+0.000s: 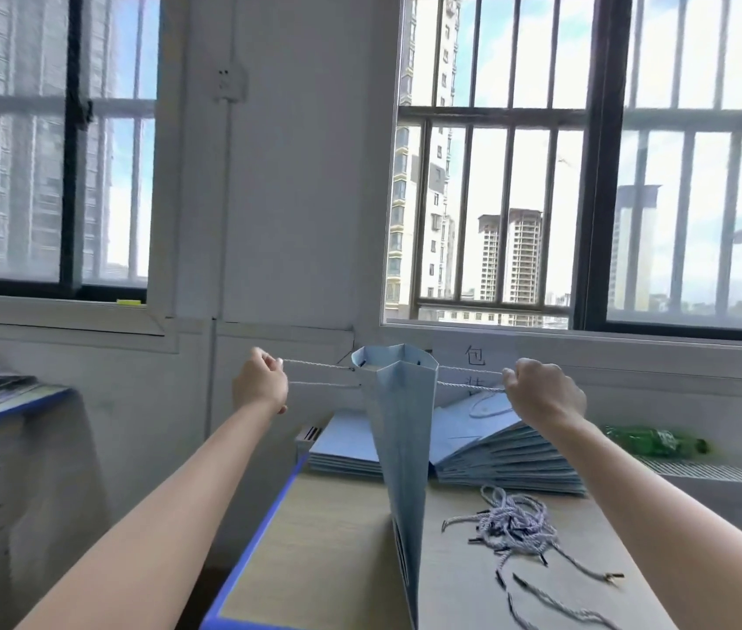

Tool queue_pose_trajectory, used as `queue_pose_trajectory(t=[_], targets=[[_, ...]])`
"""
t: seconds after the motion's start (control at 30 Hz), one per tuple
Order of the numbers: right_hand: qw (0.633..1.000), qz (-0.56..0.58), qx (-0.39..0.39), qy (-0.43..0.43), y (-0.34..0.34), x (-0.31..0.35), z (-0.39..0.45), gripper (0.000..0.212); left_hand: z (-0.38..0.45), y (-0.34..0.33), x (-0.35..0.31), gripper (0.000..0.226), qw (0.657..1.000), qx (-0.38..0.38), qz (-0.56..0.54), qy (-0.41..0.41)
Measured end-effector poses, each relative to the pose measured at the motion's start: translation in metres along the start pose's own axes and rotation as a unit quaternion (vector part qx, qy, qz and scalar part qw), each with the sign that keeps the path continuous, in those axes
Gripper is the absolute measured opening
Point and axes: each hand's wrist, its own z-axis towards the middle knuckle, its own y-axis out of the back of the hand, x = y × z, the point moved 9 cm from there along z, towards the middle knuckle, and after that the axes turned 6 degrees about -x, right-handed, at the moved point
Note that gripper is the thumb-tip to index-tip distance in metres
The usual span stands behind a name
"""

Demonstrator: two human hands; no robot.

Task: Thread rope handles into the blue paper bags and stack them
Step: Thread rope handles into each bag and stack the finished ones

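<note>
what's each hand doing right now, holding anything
Left hand: closed, gripping the left rope handle of the blue paper bag.
Right hand: closed, gripping the right rope handle of the same bag.

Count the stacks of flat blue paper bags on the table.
2. One low stack of flat blue paper bags lies left of the held bag, at the table's far edge; a taller, fanned stack lies right of it. The held bag may hide more.

— What's the room like?
— White wall (287,184) with a socket (223,84), two barred windows (587,175) either side, bright daylight and high-rise blocks outside.
— Furniture?
— A wood-topped counter (337,561) with a blue edge, and a second blue-edged table (5,411) at the left
</note>
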Motion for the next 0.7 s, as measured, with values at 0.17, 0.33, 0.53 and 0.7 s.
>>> queue_pose_trajectory(t=[0.17, 0.33, 0.53, 0.7], targets=[[0.999, 0.008, -0.039, -0.014, 0.006, 0.003, 0.007, 0.028, 0.005, 0.004, -0.017, 0.012, 0.998, -0.046, -0.012, -0.039], [0.996, -0.043, 0.079, 0.027, -0.040, 0.004, -0.014, 0.033, -0.021, -0.032, 0.007, 0.021, 0.991, 0.095, 0.078, -0.048], [0.967, 0.014, 0.249, 0.046, -0.112, -0.002, -0.060, 0.035, -0.073, -0.083, 0.044, 0.018, 0.965, 0.261, -0.004, 0.033], [0.964, 0.074, 0.251, 0.049, -0.114, 0.014, -0.066, 0.033, -0.080, -0.097, 0.054, 0.017, 0.965, 0.256, -0.014, 0.053]])
